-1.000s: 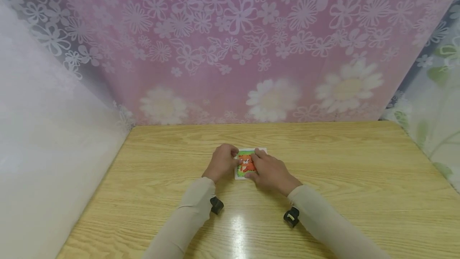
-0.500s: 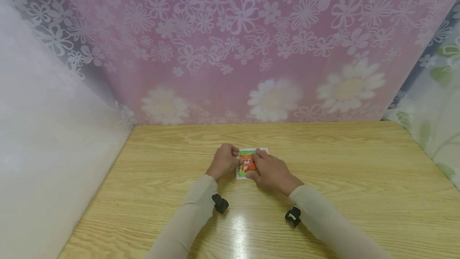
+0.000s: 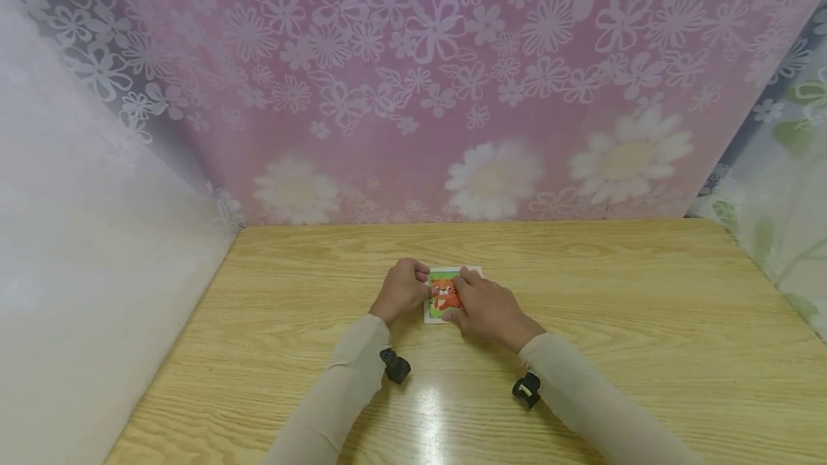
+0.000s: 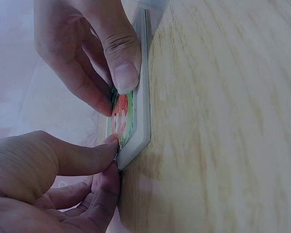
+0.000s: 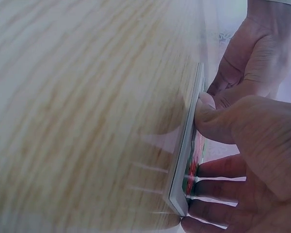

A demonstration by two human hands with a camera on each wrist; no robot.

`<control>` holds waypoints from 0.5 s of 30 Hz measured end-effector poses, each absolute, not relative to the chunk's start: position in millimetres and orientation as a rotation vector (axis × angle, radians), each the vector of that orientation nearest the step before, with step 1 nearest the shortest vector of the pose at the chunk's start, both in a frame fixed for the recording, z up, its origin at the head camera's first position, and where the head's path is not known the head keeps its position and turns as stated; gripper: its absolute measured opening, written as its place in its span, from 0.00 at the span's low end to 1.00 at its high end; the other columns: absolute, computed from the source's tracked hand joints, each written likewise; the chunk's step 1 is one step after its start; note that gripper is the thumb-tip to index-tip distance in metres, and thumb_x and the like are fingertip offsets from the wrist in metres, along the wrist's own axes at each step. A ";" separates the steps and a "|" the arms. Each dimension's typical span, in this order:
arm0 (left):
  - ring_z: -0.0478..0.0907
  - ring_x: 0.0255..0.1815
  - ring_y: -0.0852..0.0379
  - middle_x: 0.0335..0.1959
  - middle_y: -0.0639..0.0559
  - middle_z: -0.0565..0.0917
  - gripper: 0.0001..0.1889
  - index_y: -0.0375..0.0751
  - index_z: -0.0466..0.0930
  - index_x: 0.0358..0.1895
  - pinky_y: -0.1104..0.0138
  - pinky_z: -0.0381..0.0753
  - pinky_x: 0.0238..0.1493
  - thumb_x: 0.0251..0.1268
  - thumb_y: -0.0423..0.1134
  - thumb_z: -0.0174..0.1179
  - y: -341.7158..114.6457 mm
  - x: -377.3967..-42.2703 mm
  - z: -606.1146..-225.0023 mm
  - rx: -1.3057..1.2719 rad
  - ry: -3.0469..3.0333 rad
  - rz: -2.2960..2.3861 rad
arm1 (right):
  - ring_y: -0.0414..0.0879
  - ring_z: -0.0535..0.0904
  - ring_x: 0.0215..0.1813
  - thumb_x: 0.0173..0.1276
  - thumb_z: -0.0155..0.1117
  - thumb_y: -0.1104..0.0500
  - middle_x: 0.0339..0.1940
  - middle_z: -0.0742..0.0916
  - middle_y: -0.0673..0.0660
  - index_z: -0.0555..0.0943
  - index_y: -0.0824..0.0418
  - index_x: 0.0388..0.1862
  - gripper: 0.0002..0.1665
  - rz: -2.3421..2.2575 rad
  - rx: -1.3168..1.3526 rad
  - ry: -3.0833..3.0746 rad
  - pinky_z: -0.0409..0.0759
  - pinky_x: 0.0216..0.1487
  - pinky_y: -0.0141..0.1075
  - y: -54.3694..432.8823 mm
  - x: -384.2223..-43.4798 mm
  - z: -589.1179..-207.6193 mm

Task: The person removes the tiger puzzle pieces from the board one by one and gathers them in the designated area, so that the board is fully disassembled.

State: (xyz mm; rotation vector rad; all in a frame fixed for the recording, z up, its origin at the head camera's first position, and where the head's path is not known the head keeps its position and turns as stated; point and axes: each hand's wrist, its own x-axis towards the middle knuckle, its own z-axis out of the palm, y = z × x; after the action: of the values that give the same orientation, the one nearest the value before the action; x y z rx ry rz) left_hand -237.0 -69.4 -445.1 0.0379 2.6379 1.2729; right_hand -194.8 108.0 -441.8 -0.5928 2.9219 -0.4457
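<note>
Small picture card lying flat on wooden table, mid-table, directly between both hands, equally close. Left hand pinching card's left edge, fingers curled; right hand pinching right side, thumb at near edge.

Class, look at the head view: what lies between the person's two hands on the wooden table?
Between the left hand and the right hand lies a small white-framed picture tile showing an orange animal on green; both hands touch its edges, flat on the table.
</note>
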 end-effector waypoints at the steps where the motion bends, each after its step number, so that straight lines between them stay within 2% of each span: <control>1: 0.78 0.45 0.51 0.43 0.48 0.81 0.18 0.34 0.82 0.52 0.58 0.80 0.49 0.60 0.31 0.73 -69.2 -236.9 -444.9 0.033 2.635 1.277 | 0.66 0.71 0.70 0.71 0.67 0.42 0.76 0.68 0.69 0.71 0.68 0.71 0.41 -0.449 -0.590 2.921 0.77 0.58 0.58 108.2 -194.5 -441.6; 15: 0.79 0.48 0.50 0.46 0.48 0.82 0.19 0.37 0.82 0.54 0.58 0.81 0.51 0.58 0.30 0.74 -67.3 -235.1 -446.2 -0.004 2.638 1.311 | 0.65 0.72 0.69 0.72 0.66 0.41 0.76 0.68 0.68 0.71 0.66 0.71 0.40 -0.430 -0.583 2.926 0.78 0.56 0.59 108.2 -195.8 -444.4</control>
State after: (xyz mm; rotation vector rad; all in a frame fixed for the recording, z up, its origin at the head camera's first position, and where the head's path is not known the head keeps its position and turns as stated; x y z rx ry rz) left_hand -235.1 -67.3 -446.2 -0.0036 2.6376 1.3112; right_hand -195.8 108.2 -444.4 -0.5826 2.9257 -0.4298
